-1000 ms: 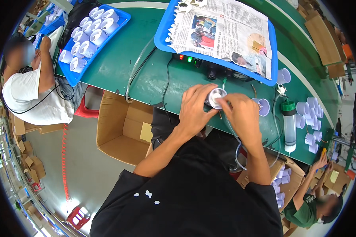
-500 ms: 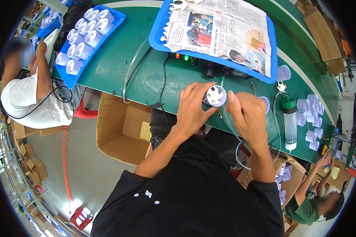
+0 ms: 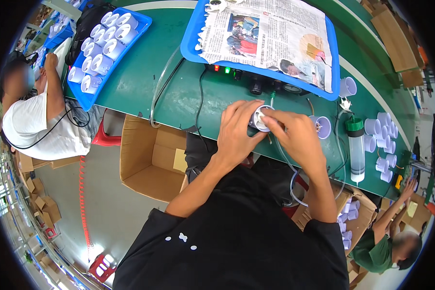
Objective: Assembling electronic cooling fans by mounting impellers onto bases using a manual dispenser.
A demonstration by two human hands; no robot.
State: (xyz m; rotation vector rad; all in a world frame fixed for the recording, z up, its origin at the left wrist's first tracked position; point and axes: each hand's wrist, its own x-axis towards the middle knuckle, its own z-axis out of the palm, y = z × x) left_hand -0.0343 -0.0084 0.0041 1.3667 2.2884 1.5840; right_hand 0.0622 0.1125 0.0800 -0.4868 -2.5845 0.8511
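Over the green bench edge, small white-and-grey cylindrical part (image 3: 259, 119) sits between both hands. Left hand (image 3: 238, 130) wraps its body; right hand (image 3: 291, 135) pinches at its white face with fingertips. Best to keep the left clamp steady, work only with right fingers. Clear tubing (image 3: 280, 150) runs beneath; newspaper-lined blue tray (image 3: 191, 38) behind.
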